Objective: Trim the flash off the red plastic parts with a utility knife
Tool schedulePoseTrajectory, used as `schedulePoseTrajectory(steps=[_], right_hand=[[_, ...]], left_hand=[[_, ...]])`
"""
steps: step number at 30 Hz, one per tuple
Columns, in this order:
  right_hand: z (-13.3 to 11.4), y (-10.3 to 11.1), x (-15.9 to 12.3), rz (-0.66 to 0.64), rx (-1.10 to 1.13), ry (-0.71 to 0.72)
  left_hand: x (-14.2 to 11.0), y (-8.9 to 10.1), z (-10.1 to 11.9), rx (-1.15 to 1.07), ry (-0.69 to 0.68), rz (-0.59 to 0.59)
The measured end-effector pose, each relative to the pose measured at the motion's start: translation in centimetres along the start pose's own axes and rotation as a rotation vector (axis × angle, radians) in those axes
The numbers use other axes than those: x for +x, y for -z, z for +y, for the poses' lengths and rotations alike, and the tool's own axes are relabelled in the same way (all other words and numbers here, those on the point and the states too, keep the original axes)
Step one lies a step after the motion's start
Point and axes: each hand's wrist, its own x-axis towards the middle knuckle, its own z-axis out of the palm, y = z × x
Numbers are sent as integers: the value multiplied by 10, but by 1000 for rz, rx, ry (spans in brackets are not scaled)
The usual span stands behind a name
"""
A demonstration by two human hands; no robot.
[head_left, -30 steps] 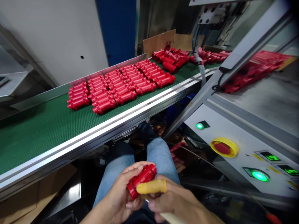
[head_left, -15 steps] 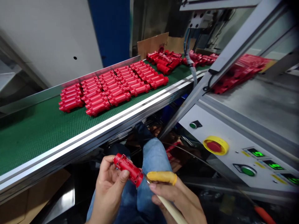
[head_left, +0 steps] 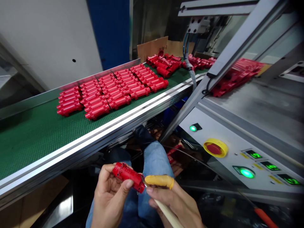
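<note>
My left hand [head_left: 111,193] is closed around a red plastic tubular part [head_left: 128,176], holding it tilted above my lap with its right end lower. In my right hand [head_left: 173,196] is a knife [head_left: 163,210] with a pale handle and a short metal blade. The blade meets the lower right end of the red part; its very tip is hard to make out. A yellow finger cot [head_left: 159,181] covers my right index finger, which lies along the tool.
Rows of red parts [head_left: 116,88] lie on a green conveyor belt [head_left: 42,133] ahead, with a loose heap [head_left: 163,63] farther back. At right stands a machine frame with an emergency stop button [head_left: 215,148] and lit displays. A red-handled tool [head_left: 264,218] is at lower right.
The red part has turned slightly about its length in my left hand, and the blade now sits against its end. Green buttons on the panel have lit up. The view has shifted a little.
</note>
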Motion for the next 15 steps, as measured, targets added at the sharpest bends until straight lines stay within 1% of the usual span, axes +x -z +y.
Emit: schedulePoseTrajectory(steps=[2,7,9,15], right_hand=[[-1,-2,-1,-15,-12,35],[-5,-9,-5,55,17,-70],[-7,-11,-6,60,17,-88],[-10,-14,-9,95,-17,-161]], left_hand=[[-1,-1,2,2,8,23],[-5,-15,11,-37,41,158],[-7,-20,13,-49,42,193],[-8,-20,12,-57,31,195]])
